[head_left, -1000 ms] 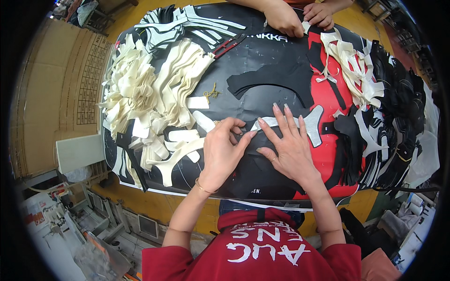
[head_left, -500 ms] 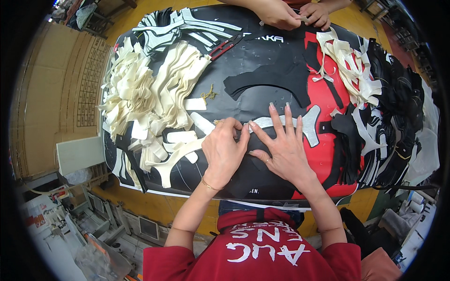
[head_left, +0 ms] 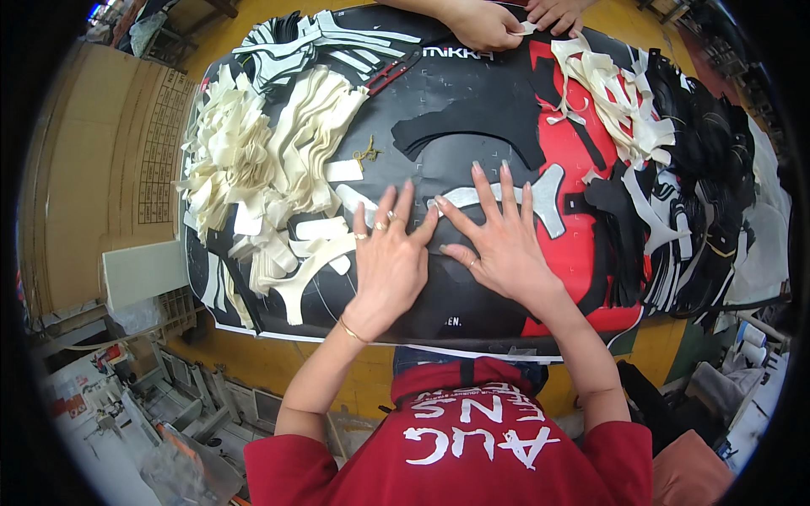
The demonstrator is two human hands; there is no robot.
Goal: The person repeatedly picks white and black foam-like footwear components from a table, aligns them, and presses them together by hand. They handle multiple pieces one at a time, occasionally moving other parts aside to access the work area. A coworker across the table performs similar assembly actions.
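Note:
A silvery-white, fork-ended fabric piece (head_left: 551,202) with a dark edge lies on the black and red mat. My right hand (head_left: 504,249) is spread flat across its narrow middle, fingers apart. At the piece's left tip, my left thumb comes close to my right index finger. The rest of my left hand (head_left: 392,266) is spread on the mat with the fingers apart. By its fingertips is a white strip (head_left: 356,202). A forked cream fabric piece (head_left: 295,291) reaches to the left of that hand.
Stacked cream pieces (head_left: 316,126) and grey-and-black pieces (head_left: 291,51) cover the left side. Black curved pieces (head_left: 472,131) lie beyond my hands. Cream scraps (head_left: 612,93) and dark piles (head_left: 700,160) are on the right. Across the table, another person's hand (head_left: 485,25) holds a small pale piece.
My left hand has gone from a pinch at the piece's left end to spread fingers on the mat. My right hand stays on the piece. The view has shifted slightly.

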